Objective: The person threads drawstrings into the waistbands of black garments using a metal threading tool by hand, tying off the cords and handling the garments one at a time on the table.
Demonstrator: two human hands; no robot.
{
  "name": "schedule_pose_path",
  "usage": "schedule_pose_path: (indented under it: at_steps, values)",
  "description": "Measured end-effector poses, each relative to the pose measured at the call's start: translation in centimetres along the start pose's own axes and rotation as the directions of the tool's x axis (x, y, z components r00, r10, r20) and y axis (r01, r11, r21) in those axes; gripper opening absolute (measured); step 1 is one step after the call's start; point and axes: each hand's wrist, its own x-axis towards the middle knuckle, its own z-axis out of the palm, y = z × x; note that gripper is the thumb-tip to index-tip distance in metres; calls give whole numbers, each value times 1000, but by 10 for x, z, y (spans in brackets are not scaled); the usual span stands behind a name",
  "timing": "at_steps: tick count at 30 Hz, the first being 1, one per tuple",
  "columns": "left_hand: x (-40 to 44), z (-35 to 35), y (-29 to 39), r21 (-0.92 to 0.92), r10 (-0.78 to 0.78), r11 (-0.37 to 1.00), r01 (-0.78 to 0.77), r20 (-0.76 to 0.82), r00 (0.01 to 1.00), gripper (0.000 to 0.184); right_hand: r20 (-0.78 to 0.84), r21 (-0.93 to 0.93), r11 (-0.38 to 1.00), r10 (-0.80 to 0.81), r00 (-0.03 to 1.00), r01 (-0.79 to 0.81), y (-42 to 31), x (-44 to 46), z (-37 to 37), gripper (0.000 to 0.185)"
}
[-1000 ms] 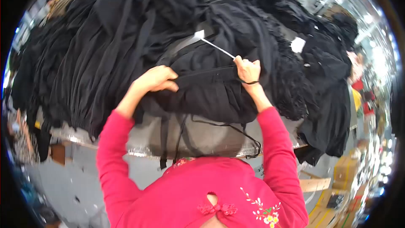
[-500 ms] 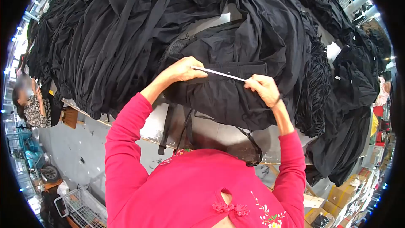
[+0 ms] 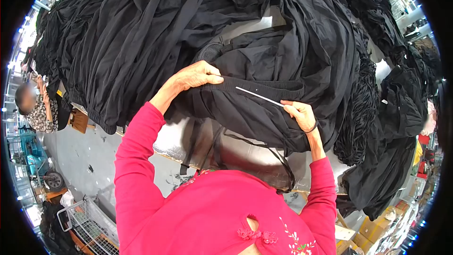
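A black garment (image 3: 231, 108) with a gathered elastic waistband (image 3: 278, 85) lies across the table edge in front of me. My left hand (image 3: 196, 75) is closed on the left end of the waistband, thumb against the fabric. Between the thumb and fingers of my right hand (image 3: 302, 115) is one end of a thin white stick (image 3: 258, 95). The stick slants up and left over the waistband, its far tip free and apart from my left hand. Black cords (image 3: 278, 158) hang below the garment over the table edge.
Heaps of black garments (image 3: 137, 52) cover the table behind and to both sides. Bundled black cords (image 3: 361, 113) lie to the right. A person (image 3: 42, 111) is at far left. A wire cart (image 3: 92, 224) stands lower left, cardboard boxes (image 3: 377, 229) lower right.
My left hand has let go of the white stick's left end and now grips the waistband. My right hand keeps the stick and sits slightly lower.
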Motion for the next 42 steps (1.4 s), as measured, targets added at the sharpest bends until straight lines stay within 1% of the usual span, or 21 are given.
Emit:
schedule_pose_path:
  at_steps: [3, 9, 11, 14, 17, 19, 20, 22, 25, 27, 28, 31, 32, 33, 34, 35, 37, 38, 39, 41, 42]
  values:
    - [1, -3, 1, 14, 0, 1000, 0, -3, 1000, 23, 32, 80, 986, -150, 988, 147, 13, 4, -2, 31]
    - [2, -2, -4, 61, 4, 998, -3, -3, 1000, 23, 16, 44, 992, -121, 993, 120, 11, 6, -1, 26]
    - [0, 4, 3, 25, -8, 1000, 10, -70, 998, 24, 11, 61, 979, -195, 981, 194, 10, 8, 0, 24]
    - [-6, 24, 18, 186, 117, 977, -102, -67, 991, 25, -19, -38, 985, -168, 986, 167, 4, 6, 3, 23]
    - [-7, 46, 21, 287, 238, 940, -185, -162, 958, 28, -26, -276, 899, -360, 933, 339, 2, 5, 9, 19]
    - [-5, 38, 14, 503, 295, 842, -193, -131, 947, 28, -37, -273, 924, -287, 957, 267, 4, 3, 9, 21]
    - [-8, 33, 12, 470, 323, 856, -216, -160, 933, 27, -35, -225, 923, -327, 944, 311, 1, 2, 12, 26]
    - [-9, 30, 9, 386, 273, 896, -219, -90, 958, 26, 70, -218, 910, -347, 935, 353, 0, 6, 11, 34]
    - [-9, 36, 24, 417, 336, 851, -319, 37, 941, 27, 22, -225, 930, -294, 955, 292, -13, -6, 12, 35]
    - [-4, 51, 48, 395, 283, 866, -308, 120, 951, 26, -27, -385, 877, -324, 946, 289, -39, -23, 17, 27]
    - [7, 67, 52, 400, 387, 813, -424, 174, 906, 26, -55, -442, 857, -321, 945, 265, -72, -43, 26, 25]
    - [21, 124, 96, 229, 543, 784, -577, 198, 816, 22, 26, -729, 476, -699, 715, 492, -110, -76, 34, 35]
    - [24, 135, 106, 220, 569, 772, -596, 178, 803, 20, -82, -730, 546, -666, 742, 410, -97, -84, 29, 33]
    - [40, 149, 96, 148, 693, 685, -714, 169, 700, 20, -125, -723, 614, -567, 814, 316, -93, -98, 20, 31]
    - [44, 154, 97, 219, 730, 589, -778, 269, 629, 24, -170, -713, 668, -458, 873, 212, -92, -115, 13, 30]
    - [6, 137, 135, 409, 507, 665, -624, 365, 780, 29, -207, -768, 616, -500, 841, 177, -93, -133, 8, 27]
    - [16, 125, 114, 540, 624, 448, -712, 381, 682, 33, -344, -731, 681, -421, 839, 42, -104, -173, -5, 27]
    - [20, 122, 109, 547, 637, 448, -707, 359, 682, 31, -427, -713, 700, -385, 818, -42, -111, -186, -7, 29]
    - [24, 131, 108, 520, 668, 434, -736, 362, 650, 28, -300, -833, 552, -489, 819, 25, -113, -192, -3, 38]
    - [20, 158, 124, 466, 684, 461, -755, 355, 637, 21, -235, -942, 337, -682, 693, 12, -132, -184, 27, 54]
    - [23, 172, 128, 434, 678, 495, -753, 349, 647, 19, -233, -948, 319, -677, 698, -6, -129, -182, 32, 66]
